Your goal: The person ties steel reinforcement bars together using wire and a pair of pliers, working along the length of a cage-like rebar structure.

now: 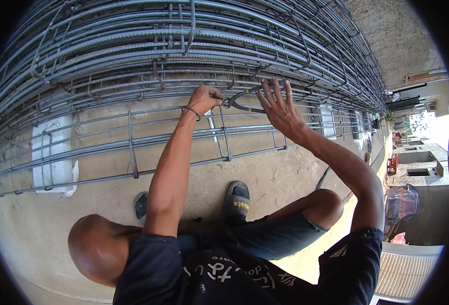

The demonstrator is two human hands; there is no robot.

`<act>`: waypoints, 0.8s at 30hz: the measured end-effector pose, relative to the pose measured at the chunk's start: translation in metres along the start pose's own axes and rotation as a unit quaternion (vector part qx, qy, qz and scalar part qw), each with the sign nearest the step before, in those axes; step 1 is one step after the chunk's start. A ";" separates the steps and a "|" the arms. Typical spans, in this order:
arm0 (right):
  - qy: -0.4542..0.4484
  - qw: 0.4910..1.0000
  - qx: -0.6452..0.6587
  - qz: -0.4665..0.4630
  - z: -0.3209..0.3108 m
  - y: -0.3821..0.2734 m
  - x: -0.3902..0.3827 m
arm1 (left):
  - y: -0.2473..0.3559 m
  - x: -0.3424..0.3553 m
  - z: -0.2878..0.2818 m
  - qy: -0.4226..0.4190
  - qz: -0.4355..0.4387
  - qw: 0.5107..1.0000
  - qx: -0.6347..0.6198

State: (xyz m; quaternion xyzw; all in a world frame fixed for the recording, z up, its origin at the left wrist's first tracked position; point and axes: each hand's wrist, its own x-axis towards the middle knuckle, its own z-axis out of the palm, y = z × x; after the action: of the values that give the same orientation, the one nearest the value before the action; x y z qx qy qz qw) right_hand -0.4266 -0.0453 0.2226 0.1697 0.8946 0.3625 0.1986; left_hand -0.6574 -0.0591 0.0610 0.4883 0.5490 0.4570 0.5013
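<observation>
My left hand (204, 100) is closed in a pinch beside the jaws of dark pincers (239, 96); what its fingers hold is too small to make out. My right hand (280, 109) is at the spread handles, which carry yellow bands. Its fingers stretch across the upper handle, and the thumb is hidden. Both hands are above a long, low rebar cage (173, 138) of lengthwise bars and bent stirrups. A stirrup (224, 129) stands just below the pincers' head. Beside it, a shiny narrow metal piece (213, 127) slants down among the bars.
Beyond my hands rises a high stack of rebar cages (133, 43). White blocks (56, 147) sit beneath the low cage. My sandalled feet (237, 201) rest on the concrete floor (270, 178), where wire scraps lie. A rough wall (395, 35) stands at the far right.
</observation>
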 end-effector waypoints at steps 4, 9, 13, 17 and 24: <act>-0.007 0.999 -0.034 0.016 0.011 -0.010 -0.007 | 0.003 0.001 0.005 0.023 -0.022 0.999 0.024; 0.040 0.998 -0.035 0.021 0.024 -0.002 0.000 | 0.004 0.000 0.004 0.029 -0.016 0.999 0.032; 0.026 0.998 -0.051 -0.018 0.032 0.011 0.004 | 0.009 0.000 0.008 0.025 -0.024 0.999 0.037; 0.060 0.995 -0.068 -0.042 0.021 0.017 0.011 | 0.000 0.002 0.002 0.029 -0.029 0.999 0.033; -0.076 0.996 0.042 0.024 0.015 0.016 0.020 | 0.005 0.001 0.009 0.028 -0.037 0.998 0.051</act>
State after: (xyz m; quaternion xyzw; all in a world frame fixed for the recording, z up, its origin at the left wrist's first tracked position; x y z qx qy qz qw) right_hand -0.4345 -0.0169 0.2198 0.2259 0.8873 0.3149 0.2499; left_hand -0.6483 -0.0574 0.0653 0.4797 0.6033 0.4228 0.4766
